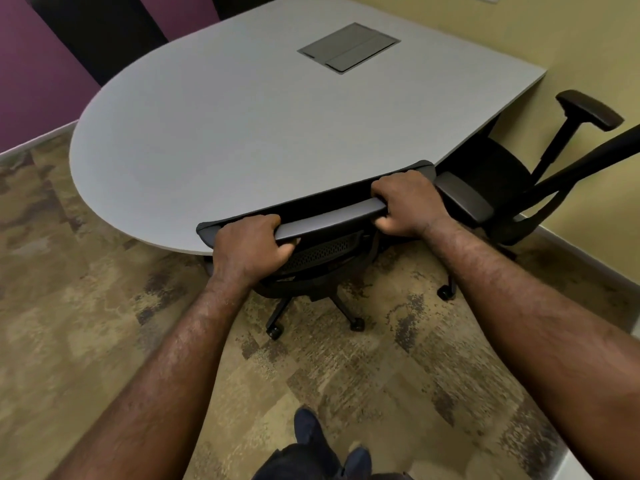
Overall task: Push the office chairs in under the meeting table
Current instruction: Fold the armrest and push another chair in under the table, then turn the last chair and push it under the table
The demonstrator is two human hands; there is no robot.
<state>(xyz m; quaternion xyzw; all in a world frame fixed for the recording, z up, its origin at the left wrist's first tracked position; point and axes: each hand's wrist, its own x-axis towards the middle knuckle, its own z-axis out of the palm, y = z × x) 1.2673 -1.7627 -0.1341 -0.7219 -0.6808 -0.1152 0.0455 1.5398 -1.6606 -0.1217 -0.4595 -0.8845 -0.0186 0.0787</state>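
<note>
A black mesh-backed office chair (329, 220) stands right against the near edge of the grey meeting table (221, 133), its seat hidden under the top. My left hand (251, 245) grips the left end of the backrest's top rail. My right hand (405, 202) grips the right end of the same rail. A second black office chair (498, 181) stands at the table's right side, partly under the top, with its seat and one armrest (590, 109) sticking out.
A grey cable hatch (348, 46) is set in the tabletop. A dark chair back (100, 32) rises beyond the table's far left. The yellow wall (588, 46) runs close on the right, the purple wall at far left. Patterned carpet (104, 306) and my shoes (311, 434) lie below.
</note>
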